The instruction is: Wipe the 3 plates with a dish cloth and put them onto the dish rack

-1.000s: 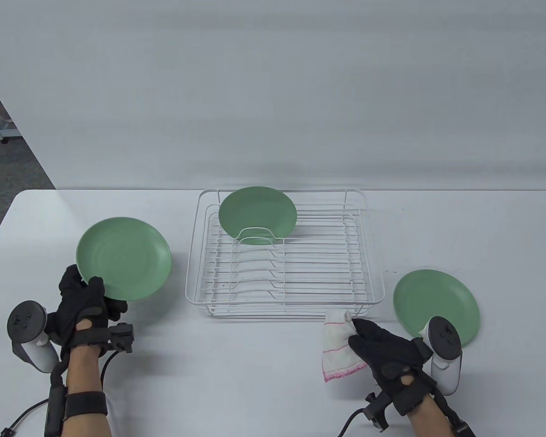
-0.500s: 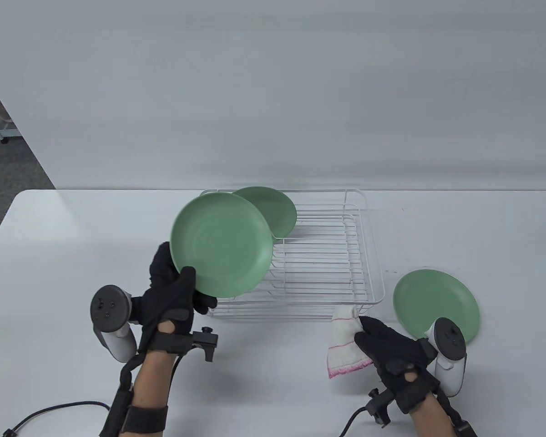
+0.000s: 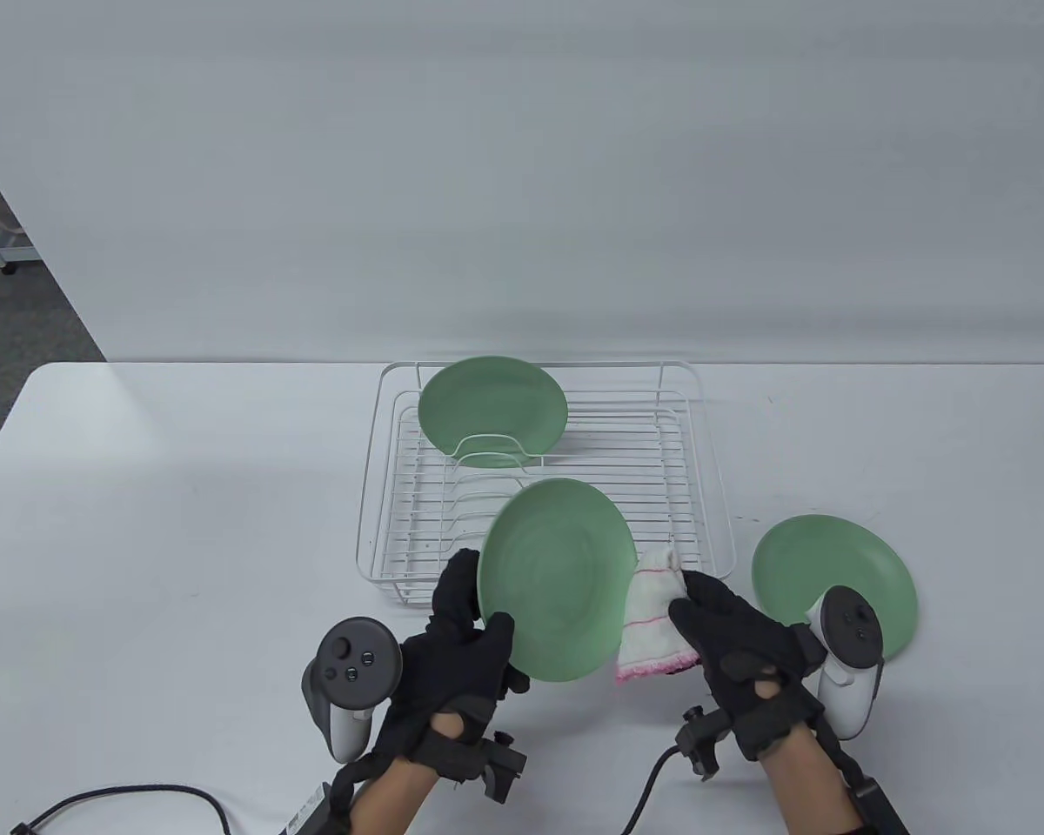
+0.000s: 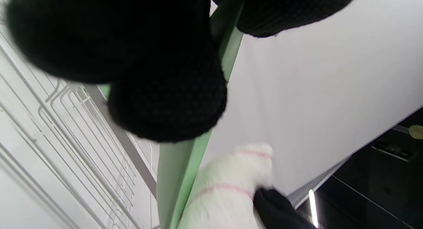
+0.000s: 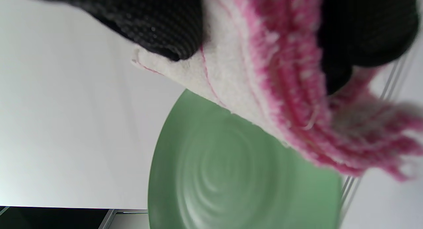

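My left hand [image 3: 474,622] grips a green plate [image 3: 557,578] by its lower left rim and holds it tilted above the table, in front of the white wire dish rack [image 3: 618,363]. My right hand [image 3: 692,609] grips a white dish cloth with pink stripes [image 3: 652,622] against that plate's right rim. In the left wrist view the plate [image 4: 178,176] shows edge-on with the cloth [image 4: 231,192] beside it. In the right wrist view the cloth [image 5: 264,90] overlaps the plate's face [image 5: 238,176]. A second green plate [image 3: 491,413] stands upright in the rack's back left slot. The third plate [image 3: 835,574] lies flat at the right.
The rack stands mid-table, its wires [image 4: 49,123] close behind the held plate. A black cable [image 3: 139,791] trails over the table's front left. The table's left edge [image 3: 0,452] borders a dark floor.
My left hand carried the plate from the table's left, past the rack's front, right and toward me. My right hand brought the cloth a little up and left to the plate's rim.
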`<state>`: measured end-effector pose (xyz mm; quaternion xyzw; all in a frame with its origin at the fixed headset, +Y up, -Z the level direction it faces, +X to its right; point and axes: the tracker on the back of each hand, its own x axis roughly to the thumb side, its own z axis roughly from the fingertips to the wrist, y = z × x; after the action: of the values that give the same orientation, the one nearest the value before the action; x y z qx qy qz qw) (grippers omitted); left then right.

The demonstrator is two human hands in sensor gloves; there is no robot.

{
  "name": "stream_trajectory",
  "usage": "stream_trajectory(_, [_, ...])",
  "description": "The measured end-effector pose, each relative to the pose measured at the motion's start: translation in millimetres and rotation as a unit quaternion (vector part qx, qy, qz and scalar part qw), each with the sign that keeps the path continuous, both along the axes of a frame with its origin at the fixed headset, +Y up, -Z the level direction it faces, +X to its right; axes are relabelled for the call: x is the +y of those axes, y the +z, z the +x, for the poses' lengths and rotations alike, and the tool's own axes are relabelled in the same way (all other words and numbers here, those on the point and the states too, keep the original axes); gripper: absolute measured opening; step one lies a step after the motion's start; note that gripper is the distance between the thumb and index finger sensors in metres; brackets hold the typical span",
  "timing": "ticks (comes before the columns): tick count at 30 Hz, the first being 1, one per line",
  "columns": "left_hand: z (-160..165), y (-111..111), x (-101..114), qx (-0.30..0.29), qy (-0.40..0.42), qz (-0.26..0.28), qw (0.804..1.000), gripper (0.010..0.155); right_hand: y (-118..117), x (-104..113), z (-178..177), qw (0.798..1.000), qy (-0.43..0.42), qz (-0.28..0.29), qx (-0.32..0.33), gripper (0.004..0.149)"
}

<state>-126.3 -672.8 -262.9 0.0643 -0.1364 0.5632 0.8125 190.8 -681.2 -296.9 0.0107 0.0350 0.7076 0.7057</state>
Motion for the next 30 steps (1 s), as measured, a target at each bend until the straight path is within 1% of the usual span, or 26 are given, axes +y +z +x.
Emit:
stream_trajectory(2, [6.0,3.2,-2.8,-0.033,-0.014,0.014,0.999,0.072,-6.3,2.5,-8.0,1.0,0.015,0.011,-0.013,0.05])
stream_trajectory(4, [10.1,5.9,-7.1,-0.048,-0.02,0.015,0.999,0.073,-10.8,3.8,-15.9,1.0,-0.005,0.018,-0.018,0.05])
stream_trajectory(6, [13.1,8.0,-7.8,-0.068,-0.033,0.015,0.997,0.073,-14.9,5.7,-23.9,0.999,-0.026,0.036,0.002,0.05])
stream_trajectory(9, [17.7,11.8,-4.7,-0.1,-0.06,0.028,0.993,0.076,-17.8,10.7,-39.6,0.995,-0.045,0.073,0.053,0.051])
stream_trajectory(12, [18.5,15.0,-3.9,-0.087,-0.074,0.043,0.992,0.079,-13.8,14.0,-55.7,0.987,-0.044,0.1,0.119,0.051])
stream_trajectory(14, [16.8,15.6,-3.5,-0.08,-0.065,0.049,0.993,0.079,-10.0,12.9,-63.2,0.982,-0.047,0.094,0.157,0.05])
stream_trajectory(17, [14.4,17.1,-1.3,-0.069,-0.058,0.067,0.994,0.079,-5.8,7.8,-70.6,0.972,-0.032,0.07,0.221,0.049])
stream_trajectory(19, [12.3,18.6,-1.0,-0.055,-0.054,0.076,0.994,0.079,-4.7,4.2,-70.5,0.97,-0.007,0.051,0.238,0.048])
stream_trajectory(22, [9.6,22.0,-1.3,-0.033,-0.043,0.084,0.995,0.077,-3.6,-2.8,-64.1,0.97,0.027,0.018,0.241,0.047])
stream_trajectory(24, [8.9,23.7,-0.1,-0.024,-0.049,0.097,0.994,0.076,-3.6,-8.3,-57.1,0.971,0.038,-0.003,0.235,0.047])
stream_trajectory(27, [9.0,25.9,1.2,-0.024,-0.059,0.111,0.992,0.076,-3.9,-17.3,-39.9,0.98,0.046,-0.033,0.191,0.047])
stream_trajectory(30, [10.2,27.6,0.8,-0.026,-0.065,0.114,0.991,0.076,-5.7,-22.3,-24.0,0.988,0.054,-0.048,0.139,0.048])
